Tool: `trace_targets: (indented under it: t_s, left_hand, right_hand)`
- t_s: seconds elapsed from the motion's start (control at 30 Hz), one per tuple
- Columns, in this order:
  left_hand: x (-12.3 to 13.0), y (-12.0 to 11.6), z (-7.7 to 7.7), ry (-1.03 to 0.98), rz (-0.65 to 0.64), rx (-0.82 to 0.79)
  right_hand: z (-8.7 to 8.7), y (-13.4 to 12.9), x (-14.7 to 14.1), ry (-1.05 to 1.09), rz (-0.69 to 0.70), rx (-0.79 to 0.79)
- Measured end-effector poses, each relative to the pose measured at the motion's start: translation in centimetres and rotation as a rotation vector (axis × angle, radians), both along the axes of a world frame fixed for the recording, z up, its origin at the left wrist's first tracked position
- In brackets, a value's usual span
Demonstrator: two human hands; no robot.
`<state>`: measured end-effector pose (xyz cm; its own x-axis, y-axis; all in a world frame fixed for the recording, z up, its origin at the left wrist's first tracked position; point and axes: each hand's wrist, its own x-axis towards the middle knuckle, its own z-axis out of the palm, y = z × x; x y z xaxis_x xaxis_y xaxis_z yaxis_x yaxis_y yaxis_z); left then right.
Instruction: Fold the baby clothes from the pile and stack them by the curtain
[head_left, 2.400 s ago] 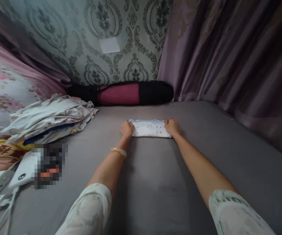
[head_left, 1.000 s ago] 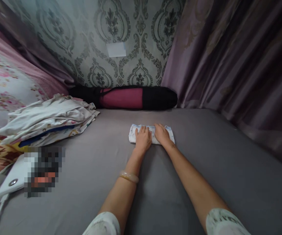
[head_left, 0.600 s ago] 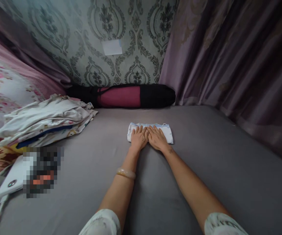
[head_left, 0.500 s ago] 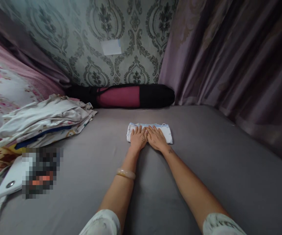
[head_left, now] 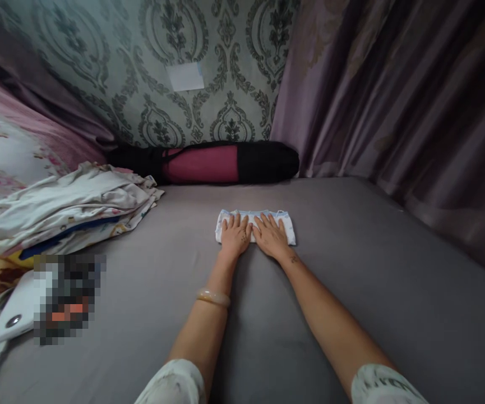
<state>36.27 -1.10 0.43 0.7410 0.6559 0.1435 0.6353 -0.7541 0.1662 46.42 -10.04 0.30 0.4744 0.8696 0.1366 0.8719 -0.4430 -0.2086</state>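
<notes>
A small white folded cloth (head_left: 254,219) with light-blue edging lies flat on the grey bed sheet (head_left: 175,303). My left hand (head_left: 236,233) rests palm down on its left part, fingers stretched out. On its right part lies my right hand (head_left: 271,235), also flat with fingers spread. Both hands press from above and cover much of the cloth; their thumbs are close together at its middle. A pale bangle (head_left: 213,297) circles my left forearm.
Folded clothes (head_left: 82,202) are stacked at the left. Along the wall lies a long black and pink bag (head_left: 202,164). A white device (head_left: 21,308) with a cable sits at lower left beside a blurred-out object (head_left: 69,300). Purple curtains (head_left: 351,101) hang at the right.
My hands have moved slightly apart on the cloth, the left one leftward, and the fingers are a little more spread. The view has shifted slightly.
</notes>
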Motion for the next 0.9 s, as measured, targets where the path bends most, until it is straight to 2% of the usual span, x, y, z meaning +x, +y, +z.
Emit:
trace_targets:
  t_s: [0.17,0.37,0.47,0.57,0.63,0.77,0.9]
  left_hand:
    - [-0.5,0.4,0.4,-0.123,0.055,0.026]
    - [-0.7,0.7,0.1,-0.058,0.091,-0.056]
    - [-1.1,1.0,0.3,-0.095,0.085,-0.053]
    - [-1.7,1.7,0.3,-0.124,0.109,-0.054]
    - [-2.1,2.1,0.2,-0.095,0.134,-0.090]
    - [-2.3,2.6,-0.1,-0.023,0.144,-0.167]
    - [-2.4,2.8,-0.2,-0.073,0.165,-0.159]
  right_hand:
    - [0.4,-0.4,0.3,-0.034,-0.051,0.027]
    - [0.0,-0.5,0.3,-0.037,-0.073,-0.004]
    - [0.1,-0.6,0.9,-0.004,-0.065,-0.030]
    - [0.0,-0.8,1.6,-0.005,-0.119,-0.035]
    - [-0.3,-0.8,2.0,-0.010,-0.153,-0.047]
    - [-0.5,-0.9,2.4,0.009,-0.136,-0.069]
    - [-0.4,-1.3,3.3,-0.025,-0.168,-0.031]
